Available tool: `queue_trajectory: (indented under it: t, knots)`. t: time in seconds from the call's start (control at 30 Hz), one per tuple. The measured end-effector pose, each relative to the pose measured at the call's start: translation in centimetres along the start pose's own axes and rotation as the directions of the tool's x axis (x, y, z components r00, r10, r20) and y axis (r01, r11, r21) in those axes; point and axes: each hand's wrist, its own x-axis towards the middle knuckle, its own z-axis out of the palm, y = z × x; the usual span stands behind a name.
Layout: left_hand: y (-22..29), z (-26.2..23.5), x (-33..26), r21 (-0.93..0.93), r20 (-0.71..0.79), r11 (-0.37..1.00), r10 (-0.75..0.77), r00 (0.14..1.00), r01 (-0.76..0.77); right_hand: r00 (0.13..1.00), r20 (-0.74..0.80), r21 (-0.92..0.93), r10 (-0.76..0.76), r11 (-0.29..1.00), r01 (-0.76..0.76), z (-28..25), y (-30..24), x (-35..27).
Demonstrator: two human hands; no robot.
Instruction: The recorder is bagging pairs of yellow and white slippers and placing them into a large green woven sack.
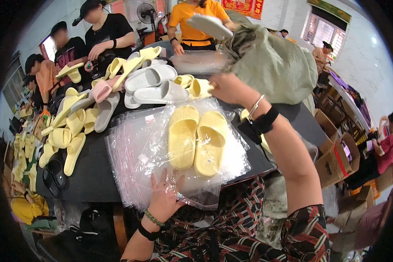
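Observation:
A pair of yellow slippers (183, 146) lies side by side on a stack of clear plastic bags (133, 163), with clear film around them. My left hand (165, 194) is at the near edge of the bags, fingers spread, with shiny film over the fingertips. Beyond the pair, my right hand (232, 89) reaches across and its bent fingers grip the edge of another yellow slipper (200, 88). That slipper is next to several grey slippers (150, 77) in the heap.
More yellow slippers (76, 120) and a pink slipper (101, 91) spread over the dark table (91, 185) at left. A large grey-green sack (273, 65) stands at back right. Across the table, a person in orange (196, 22) holds a grey slipper (209, 26). Cardboard boxes (336, 161) sit at right.

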Motion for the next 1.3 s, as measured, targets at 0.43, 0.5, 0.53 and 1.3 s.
queue_trajectory:
  t: [0.43,0.5,0.53,1.3]
  knots:
    - [-0.2,-5.6,-2.2,-0.945,0.291,-0.188,-0.115,0.95,0.267,0.871,0.28,0.004,0.403,0.907,-0.42,10.7,10.3,-6.6]
    - [0.5,-5.3,-0.7,-0.721,0.613,-0.45,-0.06,0.788,0.527,0.906,0.232,0.029,0.353,0.929,-0.37,10.7,10.2,-6.7]
    - [1.1,-5.0,0.4,-0.72,0.653,-0.39,-0.102,0.751,0.574,0.881,0.252,0.09,0.402,0.896,-0.434,10.3,10.4,-7.0]
    - [-16.2,-4.1,4.5,-0.869,0.492,-0.213,-0.458,0.74,0.447,0.833,0.253,0.613,0.492,0.584,-0.531,7.4,-2.0,-19.1]
